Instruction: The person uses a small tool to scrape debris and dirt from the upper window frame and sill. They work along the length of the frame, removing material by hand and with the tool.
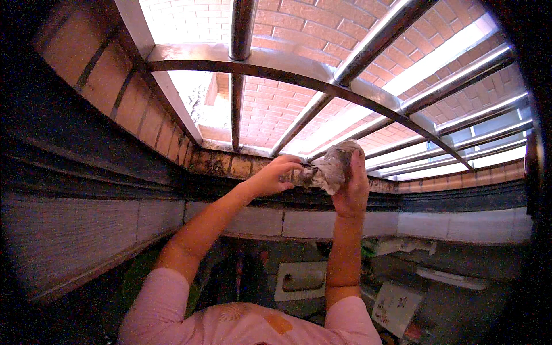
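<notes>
Near metal window bars, a person's right hand gripped a crumpled greyish bundle; the left hand half-curled beside it, any hold unclear; two-handed handling seemed underway, the next move likely needing steady right fingers

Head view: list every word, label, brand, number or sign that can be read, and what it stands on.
No readable text anywhere.
Crumpled pale bundle in the right hand: no lettering made out.
Pink shirt: a faded print, no legible words.
Pale panel at lower right: dark marks, too small and blurred to read.
</notes>
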`<state>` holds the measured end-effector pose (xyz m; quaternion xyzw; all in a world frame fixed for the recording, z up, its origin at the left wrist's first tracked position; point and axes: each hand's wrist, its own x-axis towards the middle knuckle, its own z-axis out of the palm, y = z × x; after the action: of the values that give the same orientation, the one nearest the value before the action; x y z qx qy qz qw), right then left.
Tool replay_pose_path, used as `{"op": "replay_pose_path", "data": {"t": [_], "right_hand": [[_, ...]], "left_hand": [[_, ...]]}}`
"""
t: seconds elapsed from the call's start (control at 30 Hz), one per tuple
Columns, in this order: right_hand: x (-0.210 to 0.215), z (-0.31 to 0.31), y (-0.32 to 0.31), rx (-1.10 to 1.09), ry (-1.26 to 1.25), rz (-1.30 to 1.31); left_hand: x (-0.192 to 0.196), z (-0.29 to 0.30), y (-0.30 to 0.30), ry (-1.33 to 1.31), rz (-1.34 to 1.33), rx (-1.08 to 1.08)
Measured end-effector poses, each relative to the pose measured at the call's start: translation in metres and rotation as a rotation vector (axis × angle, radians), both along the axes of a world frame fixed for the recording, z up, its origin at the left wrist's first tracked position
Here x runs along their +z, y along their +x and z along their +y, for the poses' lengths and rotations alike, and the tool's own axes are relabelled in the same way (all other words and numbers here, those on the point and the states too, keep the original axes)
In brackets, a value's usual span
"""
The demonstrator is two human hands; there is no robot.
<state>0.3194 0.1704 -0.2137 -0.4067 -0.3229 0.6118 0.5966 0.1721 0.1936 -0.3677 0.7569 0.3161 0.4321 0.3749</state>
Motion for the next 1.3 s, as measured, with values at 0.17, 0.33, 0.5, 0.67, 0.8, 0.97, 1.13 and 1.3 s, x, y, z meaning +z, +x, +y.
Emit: {"op": "replay_pose_path", "data": {"t": [0.17,0.33,0.5,0.67,0.8,0.97,1.13,1.3], "right_hand": [[-0.002,0.0,0.02,-0.072,0.032,-0.271],[-0.011,0.004,0.054,-0.179,0.04,-0.097],[-0.033,0.003,0.086,-0.351,-0.019,-0.258],[-0.057,0.008,0.075,-0.208,0.004,-0.603],[-0.102,0.013,0.042,0.03,0.056,-1.017],[-0.134,0.013,0.003,0.268,0.13,-1.135],[-0.143,0.01,-0.014,0.194,0.177,-1.129],[-0.151,0.021,-0.009,0.274,0.128,-1.039]], "left_hand": [[-0.014,0.001,0.012,-0.386,-0.027,0.001],[-0.027,0.006,-0.006,-0.284,-0.172,-0.032],[-0.009,0.006,-0.036,-0.982,-0.408,-0.176],[-0.014,0.005,-0.058,-1.21,-0.713,-0.311],[-0.008,0.002,-0.043,-1.185,-0.668,-0.109],[0.001,-0.004,-0.032,-1.042,-0.574,0.12],[0.014,-0.004,-0.032,-0.696,-0.159,0.313],[0.026,0.009,-0.052,-0.622,-0.083,0.259]]}}
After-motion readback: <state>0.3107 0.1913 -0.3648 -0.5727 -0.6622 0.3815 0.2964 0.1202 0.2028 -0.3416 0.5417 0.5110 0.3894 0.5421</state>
